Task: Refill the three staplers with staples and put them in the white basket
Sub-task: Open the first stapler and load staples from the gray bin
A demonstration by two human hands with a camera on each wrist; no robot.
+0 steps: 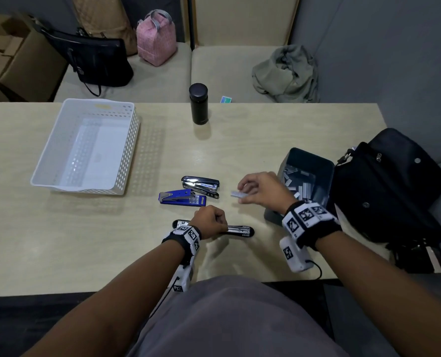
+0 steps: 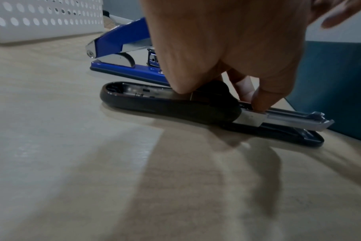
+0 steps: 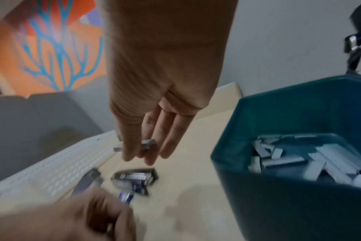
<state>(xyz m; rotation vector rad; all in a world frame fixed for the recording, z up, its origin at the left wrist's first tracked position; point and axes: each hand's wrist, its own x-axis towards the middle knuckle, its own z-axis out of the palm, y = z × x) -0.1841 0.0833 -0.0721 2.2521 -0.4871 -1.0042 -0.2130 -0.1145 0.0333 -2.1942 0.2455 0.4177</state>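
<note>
A black stapler (image 1: 237,230) (image 2: 169,107) lies flat on the table, swung fully open, its metal staple channel (image 2: 295,119) pointing right. My left hand (image 1: 209,222) (image 2: 227,53) grips it at the hinge. My right hand (image 1: 262,189) (image 3: 155,101) hovers above the table and pinches a strip of staples (image 1: 238,194) (image 3: 148,141). A blue stapler (image 1: 182,197) (image 2: 122,42) and a chrome and black stapler (image 1: 201,185) lie shut just beyond. The white basket (image 1: 85,148) stands at the far left with nothing in it.
A dark teal bin (image 1: 307,176) (image 3: 299,146) holding several staple strips stands right of my right hand. A black bag (image 1: 394,191) lies at the table's right edge. A black flask (image 1: 198,103) stands at the far middle.
</note>
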